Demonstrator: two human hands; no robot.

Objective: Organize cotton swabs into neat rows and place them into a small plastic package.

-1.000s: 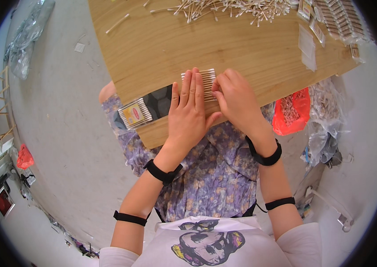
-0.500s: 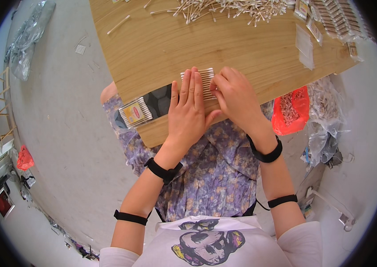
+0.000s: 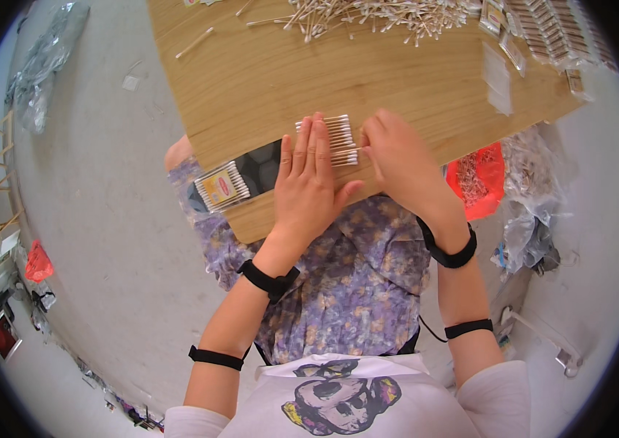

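My left hand point(image 3: 306, 171) lies flat with its fingers stretched out over the left part of a row of cotton swabs point(image 3: 340, 135) on the table. The swabs lie side by side, their white right-hand tips showing past my fingers. Just right of the row, my right hand point(image 3: 400, 157) is closed in a pinch, slightly blurred. A thin cotton swab seems to stick out from its fingertips toward a gap in the row. Left of my left hand, a dark hexagon-patterned strip point(image 3: 260, 168) lies beside a clear pack of cotton swabs point(image 3: 222, 186) with a yellow label.
A loose pile of cotton swabs point(image 3: 382, 16) spreads along the far side of the wooden table point(image 3: 265, 87). Filled packs point(image 3: 554, 33) and clear plastic sleeves point(image 3: 498, 80) lie at the far right. A red bag point(image 3: 481, 182) hangs below the right edge.
My right hand has drawn away to the right from the row, uncovering swab tips and a gap among them. My left hand has stayed in place.
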